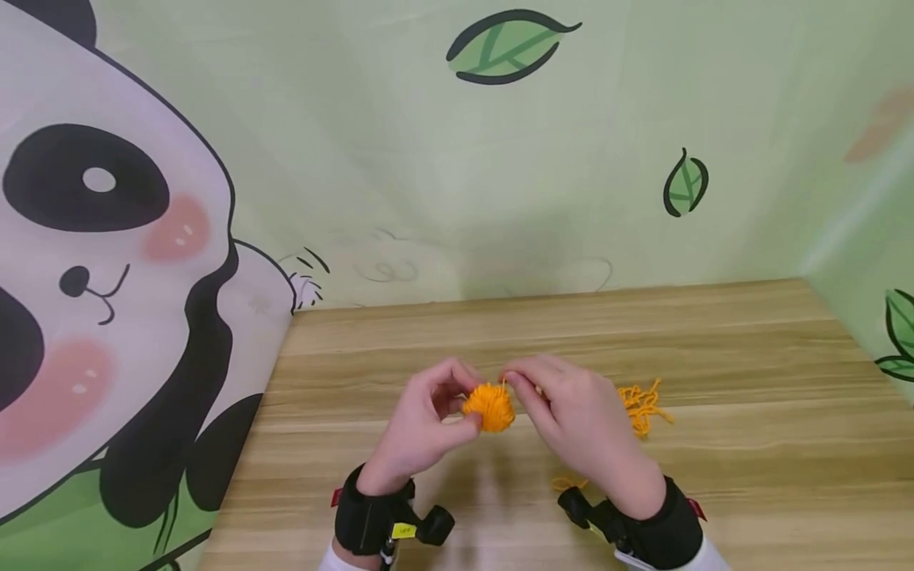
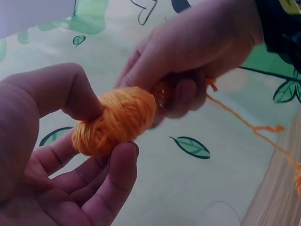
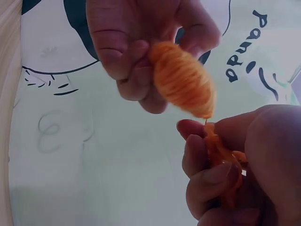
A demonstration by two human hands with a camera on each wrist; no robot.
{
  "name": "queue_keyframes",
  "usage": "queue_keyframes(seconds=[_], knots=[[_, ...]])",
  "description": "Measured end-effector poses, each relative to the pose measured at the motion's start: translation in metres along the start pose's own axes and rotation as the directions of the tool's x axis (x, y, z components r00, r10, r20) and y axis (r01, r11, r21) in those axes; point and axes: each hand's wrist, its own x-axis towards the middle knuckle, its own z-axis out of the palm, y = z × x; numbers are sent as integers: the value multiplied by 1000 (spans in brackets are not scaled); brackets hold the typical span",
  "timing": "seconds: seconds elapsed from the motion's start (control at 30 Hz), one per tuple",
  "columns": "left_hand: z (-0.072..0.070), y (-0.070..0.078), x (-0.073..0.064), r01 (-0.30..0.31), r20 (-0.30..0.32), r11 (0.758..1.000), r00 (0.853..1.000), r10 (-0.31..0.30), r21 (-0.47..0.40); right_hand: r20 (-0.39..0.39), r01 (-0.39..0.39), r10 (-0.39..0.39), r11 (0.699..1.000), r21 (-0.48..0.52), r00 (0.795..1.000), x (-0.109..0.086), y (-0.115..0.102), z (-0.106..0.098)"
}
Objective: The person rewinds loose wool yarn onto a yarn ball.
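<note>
An orange ball of yarn [image 1: 489, 408] is held above the table between the thumb and fingers of my left hand [image 1: 428, 412]. In the left wrist view the wound ball [image 2: 117, 120] shows its strands wrapped around it. Beside it, my right hand [image 1: 578, 412] pinches a strand of yarn running from the ball. Some orange yarn [image 3: 218, 153] lies bunched within the right hand's curled fingers in the right wrist view. From that hand a loose strand [image 2: 235, 113] trails away in the left wrist view.
A tangled heap of orange yarn [image 1: 643, 406] lies on the wooden table [image 1: 757, 444], right of my right hand. A loop of yarn [image 1: 569, 483] shows near the right wrist camera. Behind the table stands a pale green wall [image 1: 371, 159] with a panda [image 1: 121, 262] printed on it.
</note>
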Motion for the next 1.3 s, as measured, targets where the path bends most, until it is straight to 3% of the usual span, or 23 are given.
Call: queue_keyframes(seconds=[0.17,0.3,0.47,0.6,0.7,0.77,0.93,1.0,1.07,1.3], knots=[[-1,2,-2,-6,37,982,999,13,-188,113,-30,27,999,22,993,-1,3,6],[-1,2,-3,-10,19,961,1000,15,-276,193,-40,43,999,-17,980,-1,4,13],[0,0,-1,-20,-120,961,993,-13,-277,265,-61,75,996,-62,961,-2,1,19],[1,0,0,-5,-267,969,962,-62,-245,384,-77,97,995,-67,918,-3,-4,22],[3,0,2,5,-341,974,936,-85,-227,447,-84,97,995,-49,889,-4,-8,22],[3,-1,3,3,-372,973,924,-91,-230,449,-93,102,995,-42,888,-4,-10,22],[6,-1,4,-13,-408,967,908,-95,-253,328,-148,161,987,-66,931,-4,-11,20],[6,-1,4,-23,-411,965,907,-91,-263,295,-171,185,983,-70,937,-4,-9,20],[7,0,4,-32,-413,961,906,-88,-274,305,-187,200,980,-71,931,-3,-8,20],[8,2,4,-64,-448,953,891,-79,-296,428,-220,238,971,-91,872,-3,-8,22]])
